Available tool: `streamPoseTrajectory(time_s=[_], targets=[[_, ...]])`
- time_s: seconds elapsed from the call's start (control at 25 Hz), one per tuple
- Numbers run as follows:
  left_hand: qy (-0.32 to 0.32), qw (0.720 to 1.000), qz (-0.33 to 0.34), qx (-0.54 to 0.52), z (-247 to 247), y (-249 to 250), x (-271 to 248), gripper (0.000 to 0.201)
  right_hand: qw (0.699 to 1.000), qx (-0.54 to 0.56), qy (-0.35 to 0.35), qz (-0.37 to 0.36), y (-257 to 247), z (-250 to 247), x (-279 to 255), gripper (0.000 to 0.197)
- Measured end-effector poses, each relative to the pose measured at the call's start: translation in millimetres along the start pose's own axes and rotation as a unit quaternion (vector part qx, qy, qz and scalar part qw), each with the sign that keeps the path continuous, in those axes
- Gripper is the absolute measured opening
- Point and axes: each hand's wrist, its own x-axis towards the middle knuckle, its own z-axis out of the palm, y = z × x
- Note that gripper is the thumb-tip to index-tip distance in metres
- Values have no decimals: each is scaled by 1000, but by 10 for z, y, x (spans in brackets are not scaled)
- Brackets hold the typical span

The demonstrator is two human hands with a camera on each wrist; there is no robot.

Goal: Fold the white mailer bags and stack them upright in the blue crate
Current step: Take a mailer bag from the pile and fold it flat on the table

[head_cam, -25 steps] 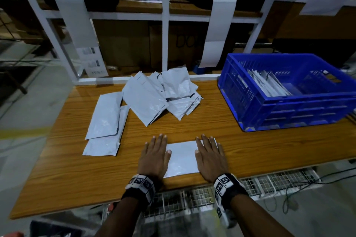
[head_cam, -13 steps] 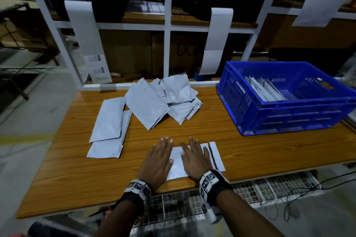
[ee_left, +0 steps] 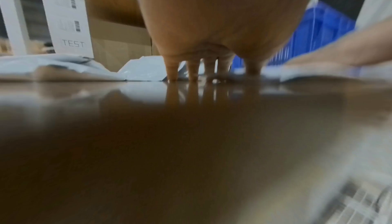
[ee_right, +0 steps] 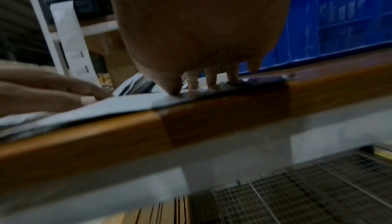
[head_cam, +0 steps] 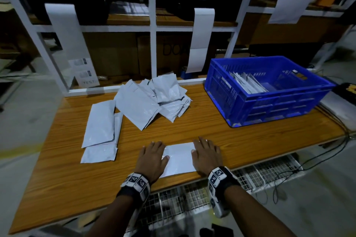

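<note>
Right hand (head_cam: 206, 155) slid outward — both grips flat on folded mailer (head_cam: 179, 157), long axis left-right.

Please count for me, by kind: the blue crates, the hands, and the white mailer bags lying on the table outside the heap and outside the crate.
blue crate: 1
hands: 2 (left hand, right hand)
mailer bag under the hands: 1
mailer bags at the left: 2
Total: 6
</note>
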Motion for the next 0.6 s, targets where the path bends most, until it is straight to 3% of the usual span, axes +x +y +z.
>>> streamPoseTrajectory(time_s=[0.12,0.28,0.4,0.52,0.6], targets=[[10,1000,17,1,-140,151,21,57,999,25,-20,25,109,-134,-77,36],[-54,998,35,1,-206,486,4,71,991,101,2,84,330,-201,-382,34],[-70,996,63,-8,-265,689,6,52,986,128,6,102,411,-249,-613,42],[-49,992,107,-50,-363,941,54,7,987,141,-7,73,588,-283,-767,65],[-42,987,123,-94,-367,1099,118,25,990,138,-8,33,745,-265,-819,78]])
